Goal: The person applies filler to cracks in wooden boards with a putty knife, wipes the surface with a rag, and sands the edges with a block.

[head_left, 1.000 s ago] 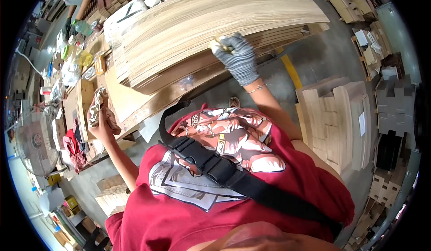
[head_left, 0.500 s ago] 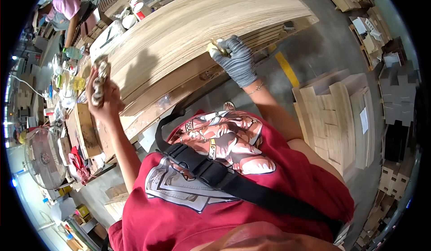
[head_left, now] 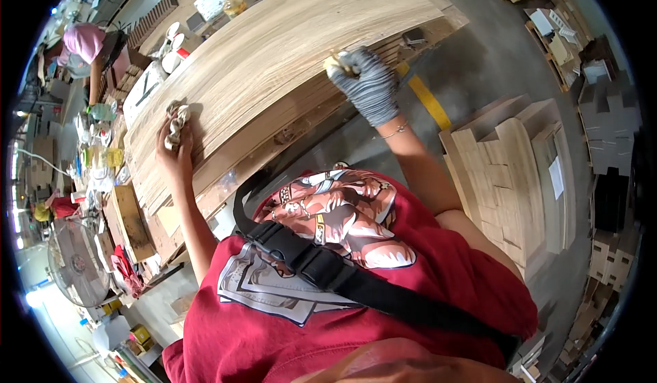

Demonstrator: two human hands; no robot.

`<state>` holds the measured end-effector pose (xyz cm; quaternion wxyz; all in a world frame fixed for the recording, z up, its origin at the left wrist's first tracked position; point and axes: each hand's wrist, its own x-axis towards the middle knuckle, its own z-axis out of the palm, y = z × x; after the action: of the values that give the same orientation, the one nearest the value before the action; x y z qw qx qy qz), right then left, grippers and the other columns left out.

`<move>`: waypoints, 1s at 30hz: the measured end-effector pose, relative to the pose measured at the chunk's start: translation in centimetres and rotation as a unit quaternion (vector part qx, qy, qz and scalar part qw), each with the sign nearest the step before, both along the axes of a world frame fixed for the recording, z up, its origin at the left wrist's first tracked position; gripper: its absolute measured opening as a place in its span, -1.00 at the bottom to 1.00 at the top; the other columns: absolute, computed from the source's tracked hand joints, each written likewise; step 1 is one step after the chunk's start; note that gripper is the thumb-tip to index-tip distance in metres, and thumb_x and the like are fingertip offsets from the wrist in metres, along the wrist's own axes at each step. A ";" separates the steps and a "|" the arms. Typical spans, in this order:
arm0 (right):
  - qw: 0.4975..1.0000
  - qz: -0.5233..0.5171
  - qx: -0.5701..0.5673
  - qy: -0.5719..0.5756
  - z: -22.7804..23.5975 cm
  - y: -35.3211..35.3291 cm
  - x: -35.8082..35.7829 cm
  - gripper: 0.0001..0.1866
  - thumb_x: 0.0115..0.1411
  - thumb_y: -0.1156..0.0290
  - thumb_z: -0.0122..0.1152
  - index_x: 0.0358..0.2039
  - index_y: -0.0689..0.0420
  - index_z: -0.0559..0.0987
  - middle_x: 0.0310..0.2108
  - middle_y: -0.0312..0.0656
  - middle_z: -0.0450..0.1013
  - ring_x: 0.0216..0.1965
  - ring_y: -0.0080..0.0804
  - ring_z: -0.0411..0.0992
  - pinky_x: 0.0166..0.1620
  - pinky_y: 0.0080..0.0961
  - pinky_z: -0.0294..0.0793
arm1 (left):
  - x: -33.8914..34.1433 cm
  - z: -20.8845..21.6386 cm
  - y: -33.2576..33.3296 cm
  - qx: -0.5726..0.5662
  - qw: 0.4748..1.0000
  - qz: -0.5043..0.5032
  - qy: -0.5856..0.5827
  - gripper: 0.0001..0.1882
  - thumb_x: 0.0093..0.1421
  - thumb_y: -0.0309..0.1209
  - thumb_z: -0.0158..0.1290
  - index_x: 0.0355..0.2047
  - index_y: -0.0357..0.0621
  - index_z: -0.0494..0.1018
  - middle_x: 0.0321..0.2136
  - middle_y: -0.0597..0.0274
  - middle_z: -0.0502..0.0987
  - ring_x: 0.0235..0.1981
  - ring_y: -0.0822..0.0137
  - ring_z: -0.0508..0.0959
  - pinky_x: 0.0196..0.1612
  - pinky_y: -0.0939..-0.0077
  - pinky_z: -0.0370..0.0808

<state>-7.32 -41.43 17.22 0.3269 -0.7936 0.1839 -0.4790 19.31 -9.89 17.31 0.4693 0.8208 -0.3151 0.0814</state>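
Observation:
A long wood-grain board lies on top of a stack of boards in front of me. My left hand, bare, is closed around a crumpled, stained rag over the board's left end; the rag appears to rest on the surface. Over the board's near edge, towards the right, my right hand wears a grey striped knit glove. Its fingers pinch a small pale-yellow wad, too small to tell whether cloth or sponge.
White cans and a bottle of amber liquid stand beyond the board. A person in pink works at the far left. A fan is at left; stacked wood panels stand at right, near a yellow floor line.
My left hand has come down with the rag from above onto the board's left end. My right hand has shifted slightly right, still holding the yellow wad. The view has turned a little.

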 end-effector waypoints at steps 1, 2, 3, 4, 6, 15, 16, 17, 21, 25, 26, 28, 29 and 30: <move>1.000 0.000 -0.024 0.010 -0.2 -0.5 -0.1 -0.71 0.04 0.25 0.44 -0.34 0.15 0.57 -0.44 -0.22 0.51 -0.42 -0.48 0.46 -0.29 -0.50 0.51 | -0.4 0.2 0.0 0.017 1.000 0.007 -0.013 -0.58 0.17 -0.31 0.19 0.04 -0.12 0.50 0.04 0.02 0.50 0.08 0.14 0.50 0.08 0.34 0.42; 1.000 -0.010 -0.013 0.010 0.1 -1.5 -0.7 -0.71 0.04 0.25 0.44 -0.34 0.16 0.57 -0.45 -0.22 0.51 -0.43 -0.49 0.45 -0.30 -0.50 0.51 | -0.4 0.2 -0.1 0.024 1.000 0.011 -0.008 -0.58 0.17 -0.31 0.19 0.04 -0.11 0.50 0.04 0.03 0.51 0.07 0.14 0.50 0.08 0.33 0.43; 1.000 -0.021 0.015 0.006 0.5 0.5 -0.3 -0.71 0.04 0.26 0.44 -0.35 0.16 0.57 -0.45 -0.21 0.51 -0.44 -0.49 0.44 -0.31 -0.51 0.50 | 0.6 1.4 2.9 0.048 0.999 0.014 -0.007 -0.58 0.18 -0.30 0.19 0.04 -0.10 0.50 0.03 0.03 0.51 0.07 0.14 0.51 0.07 0.32 0.43; 0.999 -0.032 0.011 0.016 1.4 -0.5 -1.1 -0.72 0.05 0.26 0.43 -0.35 0.16 0.58 -0.45 -0.22 0.51 -0.44 -0.50 0.44 -0.32 -0.52 0.49 | 0.4 1.4 3.3 0.051 0.998 0.025 0.000 -0.58 0.18 -0.29 0.19 0.05 -0.08 0.50 0.03 0.03 0.52 0.06 0.15 0.51 0.06 0.31 0.45; 0.995 -0.084 0.005 0.052 2.0 -3.5 -2.9 -0.73 0.06 0.28 0.42 -0.34 0.17 0.58 -0.44 -0.25 0.52 -0.43 -0.54 0.43 -0.32 -0.54 0.49 | 0.2 1.6 3.6 0.043 0.999 0.016 -0.007 -0.59 0.18 -0.29 0.19 0.05 -0.08 0.51 -0.01 0.04 0.54 0.02 0.18 0.53 0.02 0.33 0.47; 0.968 -0.239 0.024 0.070 2.1 -17.1 -9.0 -0.70 0.06 0.29 0.42 -0.33 0.25 0.59 -0.44 -0.21 0.57 -0.45 -0.55 0.46 -0.28 -0.55 0.50 | 0.3 1.4 4.4 -0.004 0.999 -0.002 0.049 -0.62 0.20 -0.36 0.18 0.02 -0.21 0.49 -0.14 0.10 0.60 -0.13 0.38 0.55 -0.04 0.47 0.46; 0.967 -0.243 0.050 0.062 2.4 -17.5 -9.3 -0.70 0.06 0.29 0.43 -0.33 0.25 0.59 -0.43 -0.20 0.57 -0.44 -0.55 0.46 -0.28 -0.55 0.50 | 0.3 1.4 4.4 -0.010 0.999 -0.007 0.038 -0.62 0.20 -0.37 0.17 0.02 -0.21 0.49 -0.14 0.11 0.60 -0.14 0.39 0.55 -0.04 0.48 0.46; 0.965 -0.247 0.075 0.055 2.7 -18.0 -9.6 -0.71 0.05 0.30 0.43 -0.34 0.25 0.60 -0.43 -0.20 0.57 -0.43 -0.55 0.47 -0.27 -0.55 0.50 | 0.3 1.4 4.5 -0.010 0.999 -0.008 0.038 -0.62 0.20 -0.37 0.17 0.02 -0.21 0.49 -0.14 0.11 0.60 -0.14 0.39 0.55 -0.04 0.48 0.46; 0.982 -0.180 0.047 0.011 1.4 -18.3 -9.5 -0.71 0.06 0.35 0.42 -0.34 0.30 0.59 -0.46 -0.18 0.57 -0.43 -0.57 0.46 -0.28 -0.56 0.50 | 0.3 1.2 4.4 -0.007 0.999 -0.001 0.043 -0.61 0.19 -0.37 0.19 0.02 -0.20 0.49 -0.14 0.10 0.60 -0.13 0.39 0.55 -0.04 0.48 0.46; 0.979 -0.173 0.104 -0.011 1.9 -13.0 -6.9 -0.85 0.08 0.48 0.39 -0.40 0.23 0.57 -0.46 -0.26 0.55 -0.45 -0.62 0.44 -0.30 -0.60 0.50 | 0.4 0.9 4.7 0.007 1.000 0.013 0.017 -0.61 0.18 -0.37 0.20 0.01 -0.18 0.51 -0.14 0.09 0.60 -0.11 0.36 0.55 -0.03 0.46 0.46; 0.983 -0.134 0.123 -0.015 2.0 -11.3 -6.3 -0.86 0.09 0.49 0.38 -0.40 0.23 0.57 -0.46 -0.27 0.54 -0.45 -0.63 0.44 -0.30 -0.60 0.50 | 0.9 0.4 4.9 -0.011 0.999 0.011 0.036 -0.62 0.18 -0.36 0.19 0.01 -0.15 0.52 -0.14 0.08 0.60 -0.10 0.35 0.56 -0.02 0.43 0.47; 0.991 -0.090 0.103 -0.010 1.8 -7.4 -4.6 -0.88 0.11 0.48 0.36 -0.39 0.20 0.58 -0.47 -0.30 0.53 -0.44 -0.63 0.45 -0.32 -0.60 0.51 | 1.0 0.4 5.0 -0.003 0.999 0.010 0.031 -0.63 0.17 -0.36 0.19 0.00 -0.13 0.52 -0.14 0.07 0.60 -0.09 0.34 0.56 -0.02 0.42 0.47; 0.994 -0.097 0.039 0.019 1.6 -5.9 -3.7 -0.89 0.13 0.46 0.35 -0.41 0.19 0.58 -0.49 -0.30 0.52 -0.45 -0.62 0.46 -0.32 -0.59 0.51 | 1.1 0.3 5.0 0.005 1.000 0.009 0.023 -0.63 0.17 -0.36 0.19 0.00 -0.11 0.53 -0.14 0.06 0.61 -0.09 0.32 0.57 -0.02 0.41 0.47; 0.995 -0.084 0.045 0.017 1.1 -4.4 -2.8 -0.88 0.12 0.47 0.35 -0.39 0.19 0.57 -0.49 -0.27 0.52 -0.45 -0.61 0.47 -0.35 -0.59 0.52 | 1.5 -0.1 5.2 0.015 1.000 0.013 -0.006 -0.63 0.17 -0.35 0.18 0.01 -0.08 0.53 -0.13 0.05 0.61 -0.08 0.27 0.59 -0.02 0.39 0.48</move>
<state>-10.08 -45.85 18.36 0.3179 -0.7680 0.2766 -0.4822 20.85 -4.64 17.17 0.4542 0.8311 -0.3088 0.0877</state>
